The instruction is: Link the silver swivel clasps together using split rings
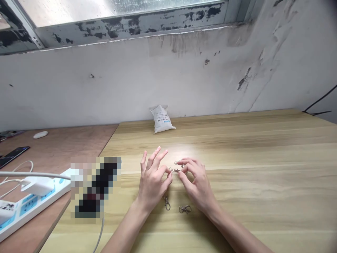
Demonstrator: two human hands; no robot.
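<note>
My left hand (154, 177) pinches a tiny metal ring (170, 169) between thumb and forefinger; its other fingers are spread upward. Just to the right, my right hand (196, 179) is closed on a small silver lobster clasp (176, 170), whose ring end points toward the left fingertips. A narrow gap seems to lie between the two metal pieces. Below my left hand lies a lobster clasp (166, 203), partly behind the hand. Another clasp (185, 209) rests on the table in front of my right hand. More small metal parts (176, 162) show behind the right fingers, partly hidden.
A white printed packet (162, 119) stands at the back of the wooden table (250, 147) by the wall. On the left are a blurred-out dark object (98, 186), a cable, a white power strip (28, 207) with plugs, a phone (13, 156) and a white oval case (40, 134).
</note>
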